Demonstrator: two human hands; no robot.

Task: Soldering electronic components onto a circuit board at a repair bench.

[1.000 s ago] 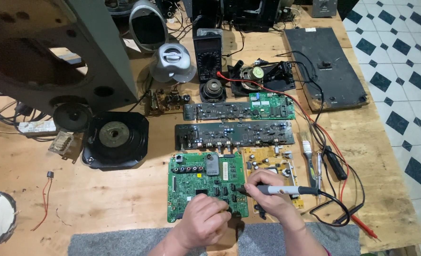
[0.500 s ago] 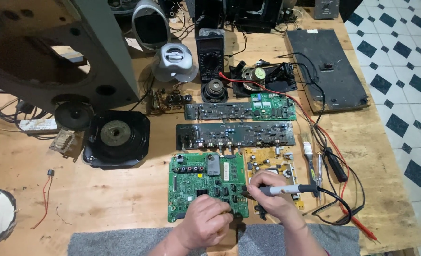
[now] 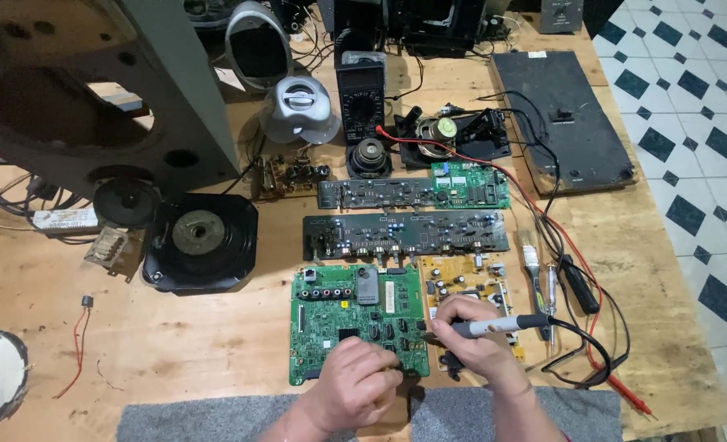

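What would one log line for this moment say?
left hand: resting on green circuit board | right hand: holding probe pen, tip at the board's right edge | yellow board beside | surface: wooden bench

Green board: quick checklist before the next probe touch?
1. Green board flat on the table: ok.
2. Left hand steadies the board's near edge: ok.
3. Right hand has a grip on the probe: ok.
4. Probe tip on the right pad: cannot tell, too small.
5. Probe lead loops free of the boards: ok.
6. Meter reading: cannot tell.
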